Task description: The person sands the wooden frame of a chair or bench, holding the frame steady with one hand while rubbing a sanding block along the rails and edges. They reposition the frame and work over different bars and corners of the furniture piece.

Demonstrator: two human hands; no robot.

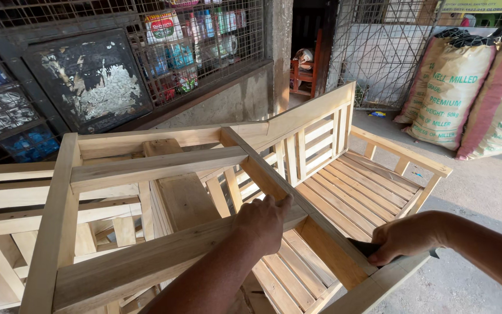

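My left hand (264, 222) rests palm-down on a rail of a bare wooden chair frame (158, 166) that lies stacked on top of a slatted wooden bench (350, 195). Its fingers curl over the slanted frame piece. My right hand (405, 237) is closed around a dark tool handle (367, 249) at the near corner of the bench, beside the frame's lower end. The working end of the tool is hidden behind the wood.
More unfinished wooden frames (7, 232) are stacked at the left. A wire-mesh shop front (193, 46) with packaged goods stands behind. Several large filled sacks (466, 93) lean against a wall at the right, on a concrete floor (483, 192).
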